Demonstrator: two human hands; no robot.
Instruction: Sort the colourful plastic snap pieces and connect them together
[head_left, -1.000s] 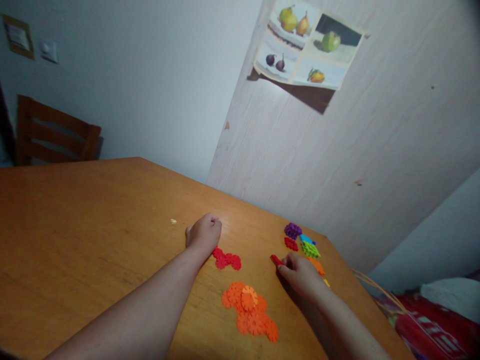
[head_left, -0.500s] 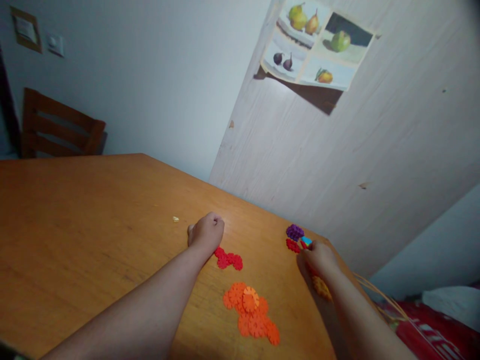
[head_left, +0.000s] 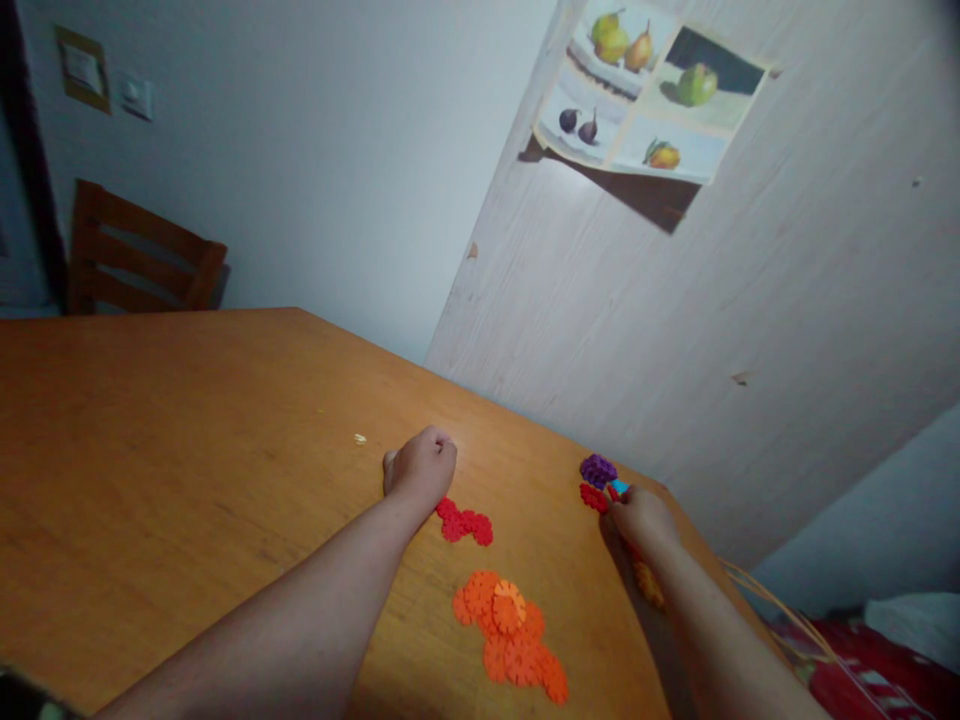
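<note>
My left hand (head_left: pixel 421 468) rests curled on the table, its fingers closed and turned away, so whatever is in them is hidden. By its wrist lie several red flower-shaped notched discs (head_left: pixel 466 524). My right hand (head_left: pixel 646 520) is at the right, with its fingers pinched at a small red notched disc (head_left: pixel 613 493). Around those fingertips are a blue piece (head_left: pixel 621 486), a cluster of purple notched discs (head_left: pixel 598 470) and another group of red discs (head_left: pixel 593 498). Partly covered by my right forearm are yellow-orange discs (head_left: pixel 648 584).
Overlapping orange notched discs (head_left: pixel 513 632) lie on the wooden table (head_left: pixel 187 420) between my arms. Small pale bits (head_left: pixel 360 439) sit left of my left hand. A wall borders the table's far edge. A wooden chair (head_left: pixel 146 255) stands beyond, and cords (head_left: pixel 780 605) hang at the right.
The view has shifted slightly, moving everything a little to the right in the picture. Both hands keep nearly the same places over the table.
</note>
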